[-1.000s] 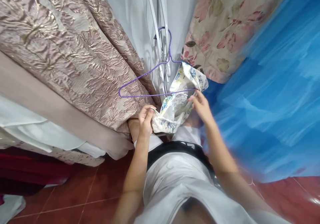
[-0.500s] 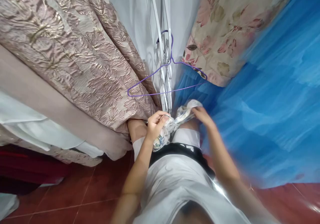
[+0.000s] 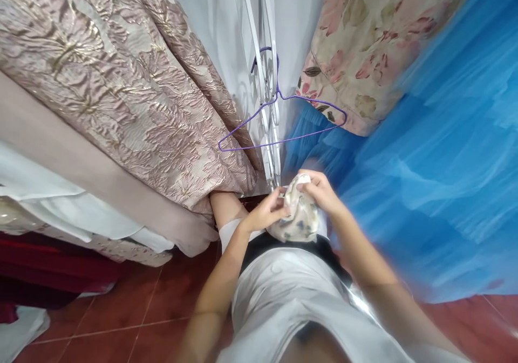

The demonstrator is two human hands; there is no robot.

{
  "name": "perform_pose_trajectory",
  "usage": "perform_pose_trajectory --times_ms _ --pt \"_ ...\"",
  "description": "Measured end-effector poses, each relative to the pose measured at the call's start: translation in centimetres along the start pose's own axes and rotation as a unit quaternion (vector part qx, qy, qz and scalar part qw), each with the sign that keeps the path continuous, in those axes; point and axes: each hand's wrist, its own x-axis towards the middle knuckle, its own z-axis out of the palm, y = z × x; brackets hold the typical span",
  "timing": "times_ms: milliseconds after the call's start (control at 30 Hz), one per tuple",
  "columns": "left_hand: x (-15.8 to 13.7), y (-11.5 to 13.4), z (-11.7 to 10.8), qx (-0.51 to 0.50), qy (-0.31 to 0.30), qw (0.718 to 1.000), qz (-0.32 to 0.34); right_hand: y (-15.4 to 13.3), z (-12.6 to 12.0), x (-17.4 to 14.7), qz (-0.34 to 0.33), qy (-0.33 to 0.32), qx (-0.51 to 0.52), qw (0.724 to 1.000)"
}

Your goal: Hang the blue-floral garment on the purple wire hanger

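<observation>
The left hand holds the near side of a crumpled pale cloth, fingers and thumb closed narrowly on its edge. The right hand pinches the top of the same cloth between thumb and fingers, so the 2 hands share 1 item, gathered just in front of the lap. The cloth shows bluish and dark patches of print, too blurred to tell their shape.

Below it lie black shorts, with white fabric at the leg, and a white top. The bundle hides much of the front of the shorts, so any mark there cannot be read.

Beyond the hands and apart from them, a purple hanger stands bare, its hook up by the white metal bars and its bottom bar crossing in front of them. Pale cloth hangs behind.

To the left are a pink-and-gold textured fabric, a plain beige fabric, a white fabric and a dark red fabric. To the right hang a pink-flowered fabric and a broad blue fabric. Red tiles cover the floor.
</observation>
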Motion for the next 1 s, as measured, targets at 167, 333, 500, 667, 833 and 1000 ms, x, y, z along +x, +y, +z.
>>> perform_pose_trajectory --times_ms 167,333,500,667,833,1000 --pt "-0.6 -4.1 0.1 0.097 -0.065 0.990 -0.077 -1.9 -2.3 0.3 -0.105 0.093 -0.142 0.980" --pt "-1.8 -4.8 -4.6 0.274 -0.045 0.956 -0.098 -1.3 -5.9 3.5 -0.219 0.200 -0.254 0.920" --pt "-3.5 -0.8 -10.7 0.540 0.079 0.811 -0.210 2.4 -8.7 8.1 -0.216 0.138 -0.303 0.918" --pt "-4.5 4.6 -14.2 0.607 0.180 0.744 -0.213 4.3 -8.5 8.7 -0.201 0.110 -0.319 0.920" --pt "-2.5 6.6 -18.2 0.521 0.347 0.775 -0.091 3.9 -7.6 7.8 -0.202 0.109 -0.310 0.923" --pt "2.0 5.5 -21.6 0.387 0.439 0.810 0.031 3.4 -7.2 7.1 -0.197 0.126 -0.299 0.925"
